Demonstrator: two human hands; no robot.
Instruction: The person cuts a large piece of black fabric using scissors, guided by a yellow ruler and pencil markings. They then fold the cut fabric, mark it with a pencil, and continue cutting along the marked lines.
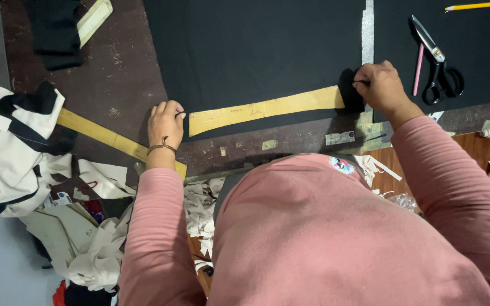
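Pink sleeves [313, 238] reach over black cloth [256, 45], left hand [165, 122] pinching its edge flat beside the yellow pattern strip [265, 107] while right hand [382, 85] grips a bunched fold, keeping it taut.

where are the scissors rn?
In the head view the scissors lie at upper right on the black fabric, beside a pink pencil, just past the right hand.

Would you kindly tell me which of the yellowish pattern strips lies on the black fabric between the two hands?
The curved strip lying on the black fabric, spanning from left hand to right hand. The other strip runs diagonally over the bare brown table, left of the left hand.
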